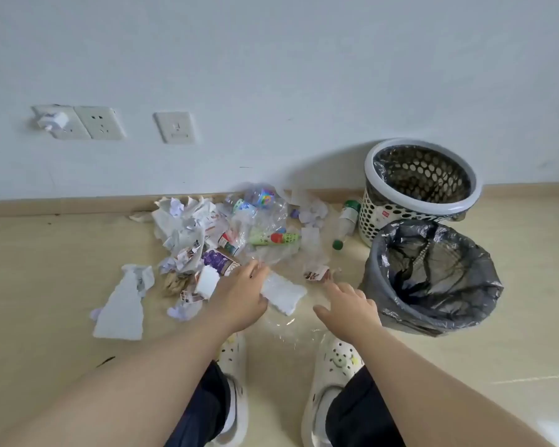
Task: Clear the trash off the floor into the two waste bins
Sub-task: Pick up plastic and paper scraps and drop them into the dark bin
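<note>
In the left hand (239,298): white foam piece (284,293), fingers curled round its near end. Right hand (349,309) just beside the foam, fingers spread, holding nothing. Trash pile (188,227) beyond the left hand, against the wall. Grey-bagged bin (397,317) just right of the right hand; white perforated bin (446,208) behind it.

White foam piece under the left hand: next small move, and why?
Probably lift the white foam piece and carry it right to the bag-lined bin. The left hand grips one end of it, low over the floor; the bin stands open close by on the right, and the right hand is empty.
</note>
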`<state>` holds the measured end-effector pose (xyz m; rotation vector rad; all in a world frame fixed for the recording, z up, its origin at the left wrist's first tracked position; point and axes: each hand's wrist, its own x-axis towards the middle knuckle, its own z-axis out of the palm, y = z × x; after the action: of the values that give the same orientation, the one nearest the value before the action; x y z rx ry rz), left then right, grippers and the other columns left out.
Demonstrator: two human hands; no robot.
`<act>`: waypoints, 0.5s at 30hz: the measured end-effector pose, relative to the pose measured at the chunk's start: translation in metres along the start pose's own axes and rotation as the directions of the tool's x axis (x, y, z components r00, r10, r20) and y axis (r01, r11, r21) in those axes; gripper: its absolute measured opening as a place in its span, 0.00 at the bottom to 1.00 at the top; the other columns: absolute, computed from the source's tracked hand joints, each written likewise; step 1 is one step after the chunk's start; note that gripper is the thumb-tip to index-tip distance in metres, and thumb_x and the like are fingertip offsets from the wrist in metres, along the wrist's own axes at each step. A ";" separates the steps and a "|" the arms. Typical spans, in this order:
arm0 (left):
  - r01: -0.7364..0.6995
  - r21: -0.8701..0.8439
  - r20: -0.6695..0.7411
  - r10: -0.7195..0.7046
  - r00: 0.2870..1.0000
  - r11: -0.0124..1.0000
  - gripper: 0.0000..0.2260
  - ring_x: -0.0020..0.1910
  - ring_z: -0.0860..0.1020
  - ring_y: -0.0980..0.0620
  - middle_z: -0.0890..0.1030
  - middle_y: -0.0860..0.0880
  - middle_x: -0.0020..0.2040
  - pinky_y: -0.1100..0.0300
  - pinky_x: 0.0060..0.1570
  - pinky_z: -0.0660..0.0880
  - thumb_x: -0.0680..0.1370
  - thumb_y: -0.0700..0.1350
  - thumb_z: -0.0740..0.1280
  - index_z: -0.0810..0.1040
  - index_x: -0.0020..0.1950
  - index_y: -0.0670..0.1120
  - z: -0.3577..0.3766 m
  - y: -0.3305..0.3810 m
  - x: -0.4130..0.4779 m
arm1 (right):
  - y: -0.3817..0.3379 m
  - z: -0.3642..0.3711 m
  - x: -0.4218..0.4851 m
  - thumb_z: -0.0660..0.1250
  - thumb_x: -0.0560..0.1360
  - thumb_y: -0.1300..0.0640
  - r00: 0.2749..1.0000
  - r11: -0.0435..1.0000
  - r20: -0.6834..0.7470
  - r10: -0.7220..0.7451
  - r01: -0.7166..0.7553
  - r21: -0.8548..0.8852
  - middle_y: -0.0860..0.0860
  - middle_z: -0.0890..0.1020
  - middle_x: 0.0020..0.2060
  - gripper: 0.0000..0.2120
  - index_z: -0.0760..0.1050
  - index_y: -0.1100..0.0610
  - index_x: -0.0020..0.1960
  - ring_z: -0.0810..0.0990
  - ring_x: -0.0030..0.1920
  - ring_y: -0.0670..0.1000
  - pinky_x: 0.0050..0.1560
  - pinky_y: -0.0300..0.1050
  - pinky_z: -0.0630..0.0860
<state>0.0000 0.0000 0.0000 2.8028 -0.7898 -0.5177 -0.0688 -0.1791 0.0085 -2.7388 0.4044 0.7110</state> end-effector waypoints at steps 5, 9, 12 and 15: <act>-0.029 0.095 0.113 0.018 0.993 0.995 0.21 0.71 0.60 0.47 0.57 0.48 0.74 0.53 0.62 0.65 0.78 0.46 0.59 0.62 0.71 0.47 0.036 -0.021 0.089 | 0.025 0.020 0.083 0.57 0.78 0.47 0.994 0.984 0.110 -0.027 0.046 -0.171 0.52 0.65 0.69 0.23 0.60 0.51 0.71 0.64 0.68 0.56 0.66 0.51 0.62; 0.017 0.020 0.061 -0.018 0.998 1.000 0.22 0.70 0.61 0.46 0.58 0.48 0.74 0.52 0.61 0.67 0.78 0.47 0.59 0.61 0.71 0.47 0.067 -0.032 0.148 | 0.034 0.044 0.138 0.62 0.74 0.45 0.987 0.985 0.154 -0.042 0.066 -0.156 0.51 0.61 0.72 0.32 0.54 0.49 0.74 0.62 0.70 0.56 0.67 0.53 0.61; 0.097 -0.072 0.072 -0.092 0.993 0.993 0.23 0.71 0.59 0.47 0.58 0.49 0.73 0.53 0.63 0.65 0.78 0.46 0.59 0.59 0.73 0.48 0.108 -0.039 0.161 | 0.032 0.087 0.165 0.67 0.70 0.42 0.966 0.992 0.253 -0.052 0.079 -0.100 0.52 0.49 0.76 0.45 0.42 0.47 0.76 0.52 0.75 0.58 0.71 0.57 0.54; 0.098 -0.047 0.114 -0.092 0.989 0.994 0.25 0.73 0.55 0.48 0.54 0.50 0.75 0.53 0.64 0.63 0.77 0.48 0.60 0.57 0.73 0.50 0.144 -0.049 0.158 | 0.030 0.127 0.180 0.68 0.69 0.39 0.933 0.988 0.358 -0.041 0.090 -0.122 0.51 0.33 0.75 0.52 0.32 0.43 0.75 0.38 0.76 0.60 0.72 0.61 0.50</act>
<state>0.0950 -0.0547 -0.1901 2.7935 -0.6548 -0.7066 0.0181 -0.1994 -0.1958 -2.6504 0.1865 1.2279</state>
